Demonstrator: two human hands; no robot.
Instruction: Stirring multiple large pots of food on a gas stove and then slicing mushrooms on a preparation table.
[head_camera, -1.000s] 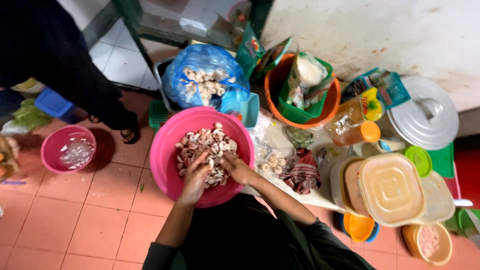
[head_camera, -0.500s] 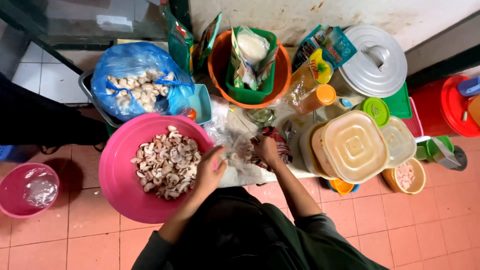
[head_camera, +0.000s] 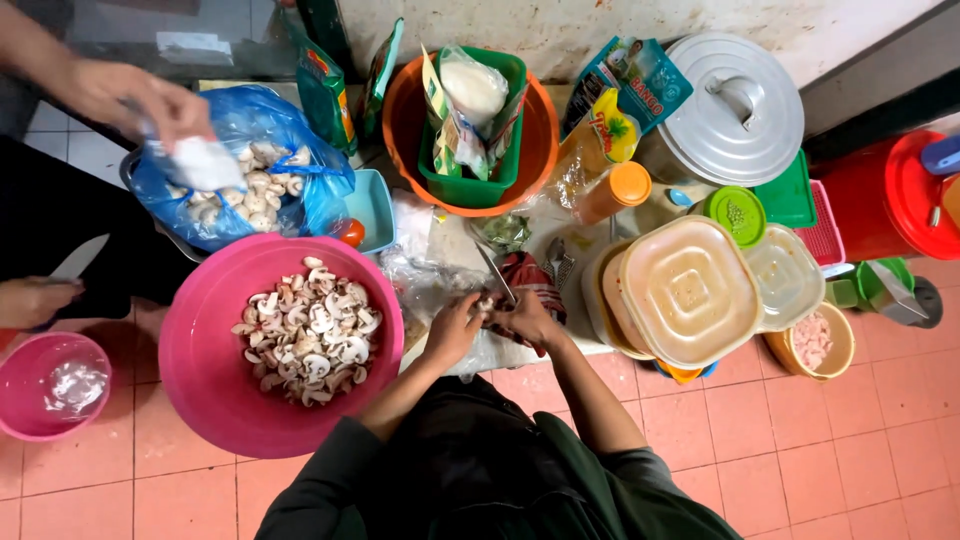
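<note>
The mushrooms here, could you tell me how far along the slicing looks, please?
Done: a pile of sliced mushrooms fills the pink basin. In hand: left hand steadies a pale piece while right hand works a knife. Left: whole mushrooms in the blue bag.

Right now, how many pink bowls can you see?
2. A big pink bowl of sliced mushrooms sits left of the person's hands; a small pink bowl lies at the far left edge, partly cut off.

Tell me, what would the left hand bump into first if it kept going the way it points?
Probably the small pale mushroom piece at the left hand's fingertips, then the knife in the right hand.
</note>
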